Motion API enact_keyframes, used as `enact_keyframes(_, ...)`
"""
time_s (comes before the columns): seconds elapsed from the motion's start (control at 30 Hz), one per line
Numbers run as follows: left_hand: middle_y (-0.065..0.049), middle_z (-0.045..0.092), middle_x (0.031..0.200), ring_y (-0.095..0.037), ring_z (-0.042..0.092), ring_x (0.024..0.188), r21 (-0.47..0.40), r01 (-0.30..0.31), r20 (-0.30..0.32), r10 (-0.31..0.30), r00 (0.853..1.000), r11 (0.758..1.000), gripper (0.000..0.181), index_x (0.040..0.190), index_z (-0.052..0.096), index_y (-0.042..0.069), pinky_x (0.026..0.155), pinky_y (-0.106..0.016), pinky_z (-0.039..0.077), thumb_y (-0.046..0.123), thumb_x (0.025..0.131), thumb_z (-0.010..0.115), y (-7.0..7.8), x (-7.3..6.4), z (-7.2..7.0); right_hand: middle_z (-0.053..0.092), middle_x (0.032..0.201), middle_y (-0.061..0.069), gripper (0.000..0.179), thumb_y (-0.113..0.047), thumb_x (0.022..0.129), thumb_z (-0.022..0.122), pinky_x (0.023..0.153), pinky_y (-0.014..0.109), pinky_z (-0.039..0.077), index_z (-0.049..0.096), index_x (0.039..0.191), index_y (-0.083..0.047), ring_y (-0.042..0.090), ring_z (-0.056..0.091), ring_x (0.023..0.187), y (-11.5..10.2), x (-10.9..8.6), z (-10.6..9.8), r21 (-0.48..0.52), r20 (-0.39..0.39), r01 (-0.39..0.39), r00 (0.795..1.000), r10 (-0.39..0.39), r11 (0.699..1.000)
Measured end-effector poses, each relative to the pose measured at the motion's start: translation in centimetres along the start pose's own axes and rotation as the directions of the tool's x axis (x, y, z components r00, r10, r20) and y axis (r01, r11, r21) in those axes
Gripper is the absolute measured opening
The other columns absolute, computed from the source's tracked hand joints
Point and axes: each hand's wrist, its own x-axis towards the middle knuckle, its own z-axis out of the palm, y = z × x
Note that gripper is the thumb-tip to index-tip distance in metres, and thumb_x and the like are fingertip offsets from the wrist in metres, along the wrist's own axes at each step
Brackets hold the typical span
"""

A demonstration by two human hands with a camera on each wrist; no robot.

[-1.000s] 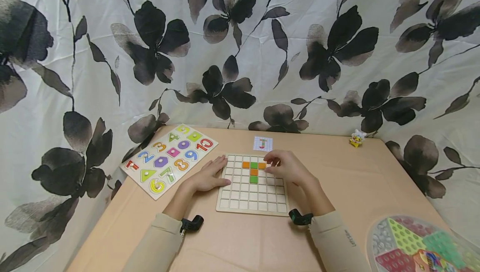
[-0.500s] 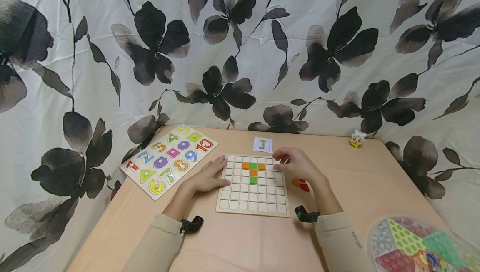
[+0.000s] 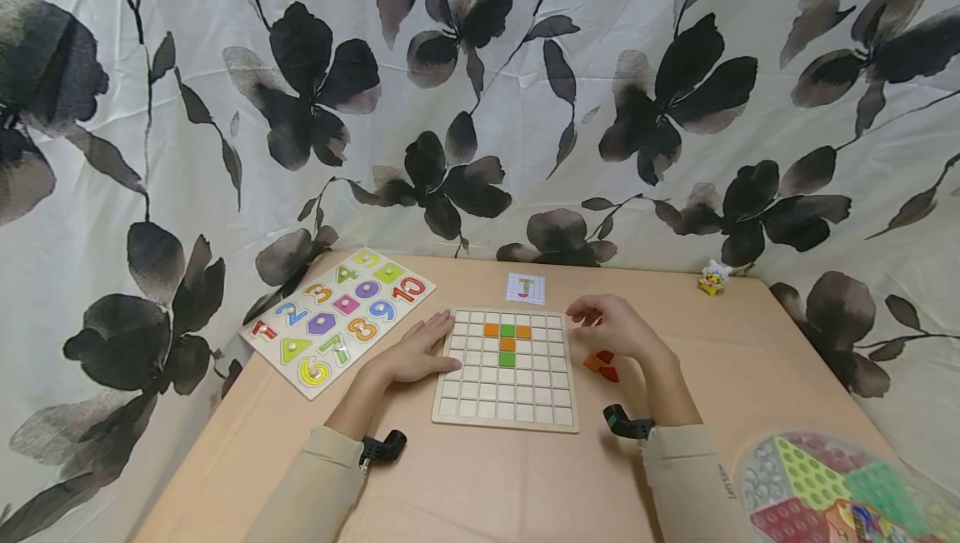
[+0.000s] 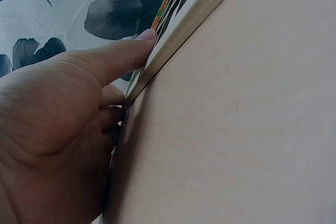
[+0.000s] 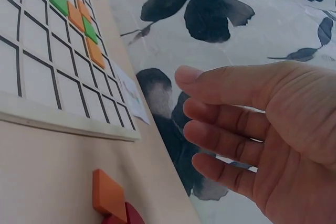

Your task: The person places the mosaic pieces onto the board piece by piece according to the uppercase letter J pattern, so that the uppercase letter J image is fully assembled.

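Observation:
A wooden grid board (image 3: 516, 400) lies in the middle of the table. Several orange and green square tiles (image 3: 507, 345) form a T in its upper cells. My left hand (image 3: 411, 353) rests at the board's left edge, fingers stretched out; in the left wrist view its thumb (image 4: 123, 59) lies on the rim. Just off the right edge hovers my right hand (image 3: 618, 331), fingers loosely bent and, in the right wrist view, nothing between them. Below it on the table are a loose orange piece (image 5: 107, 195) and red pieces (image 5: 134, 214).
Behind the board lies a small pattern card (image 3: 526, 288). A number-and-shape puzzle board (image 3: 300, 364) sits at the left. A clear tub (image 3: 798, 480) with coloured contents stands front right, and a small yellow figurine (image 3: 712, 278) at the back right. A floral curtain (image 3: 555, 226) hangs behind.
My right hand has moved right, off the grid, uncovering the orange tile at the T's right end and the loose orange and red pieces. The left hand has stayed put.

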Motion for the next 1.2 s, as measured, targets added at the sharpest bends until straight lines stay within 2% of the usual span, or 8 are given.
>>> enact_keyframes(0.43,-0.017,0.011,0.175,-0.036,0.005,0.163,0.004,-0.005,0.005,0.005,1.0,1.0,0.092,0.165,0.022,0.001,0.133,-0.053,0.0,0.043,0.098,0.069,-0.3,0.2,0.0,0.07,0.107,0.017,0.028,-0.008,0.09,0.079,0.068,0.03,0.057,0.073,0.118,-0.002,0.025,0.059,0.092,1.2,-0.5,-0.9,0.015,0.049,-0.074,0.996,0.073,0.997)
enact_keyframes(0.57,-0.016,0.011,0.175,-0.035,0.005,0.163,0.003,-0.003,0.004,0.003,1.0,1.0,0.092,0.165,0.022,0.002,0.133,-0.053,0.0,0.044,0.098,0.069,-0.3,0.1,0.1,0.07,0.102,0.015,0.029,-0.006,0.09,0.079,0.066,0.027,0.056,0.073,0.118,0.001,0.025,0.06,0.089,1.6,-0.6,-1.0,0.027,0.078,-0.105,0.992,0.103,0.994)
enact_keyframes(0.73,-0.017,0.012,0.175,-0.035,0.005,0.163,-0.006,-0.005,0.002,0.005,1.0,1.0,0.092,0.165,0.023,0.001,0.133,-0.053,0.0,0.044,0.098,0.07,-0.2,0.1,0.0,0.068,0.094,0.009,0.028,-0.005,0.09,0.079,0.067,0.027,0.055,0.073,0.116,0.001,0.024,0.058,0.085,2.5,-0.8,-1.0,0.033,0.132,-0.134,0.983,0.129,0.99)
enact_keyframes(0.87,-0.015,0.011,0.175,-0.034,0.005,0.163,-0.002,-0.002,0.006,0.002,1.0,1.0,0.092,0.165,0.023,0.002,0.134,-0.052,0.0,0.044,0.097,0.07,-0.2,0.2,0.0,0.069,0.095,0.008,0.025,-0.003,0.09,0.078,0.073,0.031,0.056,0.074,0.115,0.0,0.024,0.059,0.086,3.1,-0.9,-1.0,0.038,0.162,-0.145,0.977,0.137,0.989)
enact_keyframes(1.1,-0.014,0.011,0.175,-0.033,0.005,0.164,0.006,0.008,0.008,-0.008,1.0,1.0,0.092,0.165,0.023,0.003,0.134,-0.052,0.0,0.044,0.097,0.07,-0.3,0.2,0.1,0.07,0.094,0.008,0.024,-0.003,0.086,0.082,0.076,0.032,0.051,0.074,0.109,0.0,0.024,0.057,0.087,3.7,-1.0,-1.0,0.045,0.209,-0.116,0.972,0.105,0.992)
enact_keyframes(1.2,-0.015,0.01,0.175,-0.033,0.005,0.164,0.012,0.008,0.011,-0.008,1.0,1.0,0.093,0.165,0.022,0.003,0.134,-0.051,0.0,0.045,0.098,0.069,-0.3,0.2,0.1,0.07,0.094,0.009,0.023,-0.002,0.085,0.083,0.076,0.03,0.052,0.075,0.107,-0.001,0.023,0.058,0.087,4.2,-0.9,-0.7,0.06,0.237,-0.128,0.965,0.11,0.99)
